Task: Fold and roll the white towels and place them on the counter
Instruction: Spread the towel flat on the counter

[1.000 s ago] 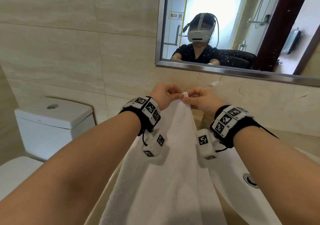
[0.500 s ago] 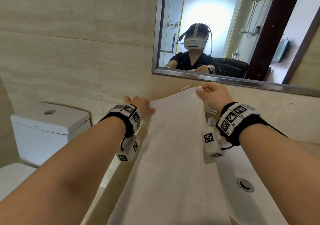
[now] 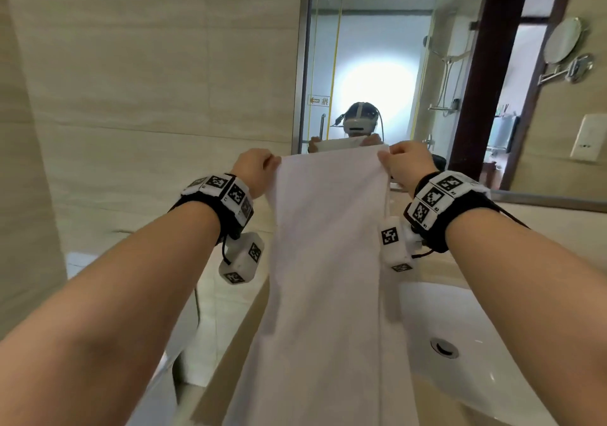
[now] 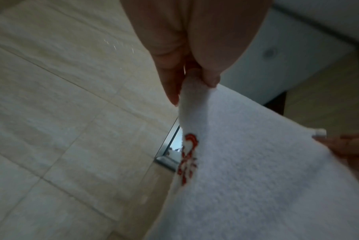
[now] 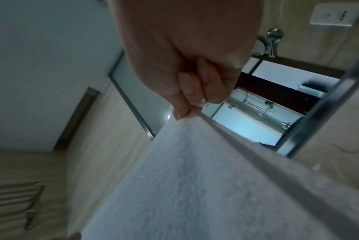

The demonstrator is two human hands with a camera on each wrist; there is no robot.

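Observation:
A white towel [image 3: 328, 277], folded into a long strip, hangs in front of me from its top edge. My left hand [image 3: 259, 169] pinches the top left corner and my right hand [image 3: 399, 166] pinches the top right corner, so the edge is stretched taut between them. In the left wrist view the left hand [image 4: 193, 84] pinches the towel [image 4: 256, 178] between thumb and finger, and red embroidery [image 4: 187, 155] shows near that corner. The right wrist view shows my right hand [image 5: 186, 112] pinching the towel [image 5: 184, 186] at its corner. The towel's lower end runs out of view.
A white sink basin [image 3: 466, 360] with a drain [image 3: 444, 347] lies low on the right, set in the beige counter [image 3: 239, 337]. The wall mirror [image 3: 377, 64] is straight ahead. A toilet [image 3: 78, 261] stands low on the left. A round shaving mirror [image 3: 563, 42] hangs at the right.
The hands have moved apart from pinching together at one point. The left hand slid out along the top edge and now pinches the left corner. The towel is raised higher and spread flat.

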